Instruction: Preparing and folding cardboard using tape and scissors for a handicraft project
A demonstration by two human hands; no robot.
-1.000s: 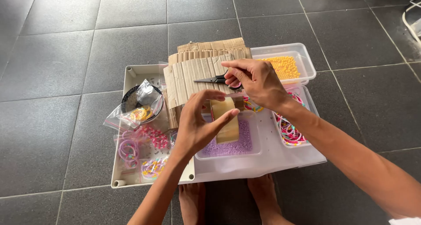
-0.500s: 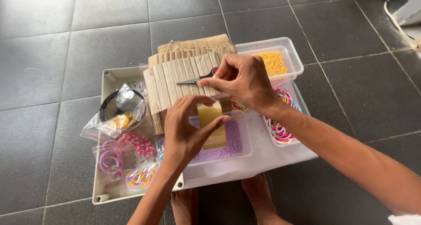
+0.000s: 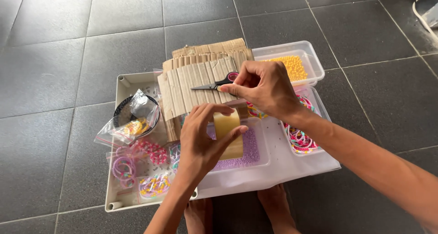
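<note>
From the head camera, the left hand point(image 3: 203, 140) wraps around a roll of tape point(image 3: 229, 132), thumb on top and fingers along the side. The roll stands on its edge, just above a clear box of purple beads point(image 3: 253, 147).

The right hand point(image 3: 264, 88) is closed. It pinches a loose strip of tape coming off the roll, and it also holds a pair of scissors point(image 3: 214, 84) with a pink handle. The blades point left and lie across a stack of cardboard pieces point(image 3: 191, 85).

Behind the right hand sits a box of yellow beads point(image 3: 296, 67). Under the right wrist is a box of bead bracelets point(image 3: 301, 136).

To the left, a white tray point(image 3: 125, 85) holds a dark bowl point(image 3: 123, 111) and little bags of beads point(image 3: 137, 158). Everything rests on a grey tile floor point(image 3: 54, 79). Two bare feet point(image 3: 273, 206) show at the bottom.
</note>
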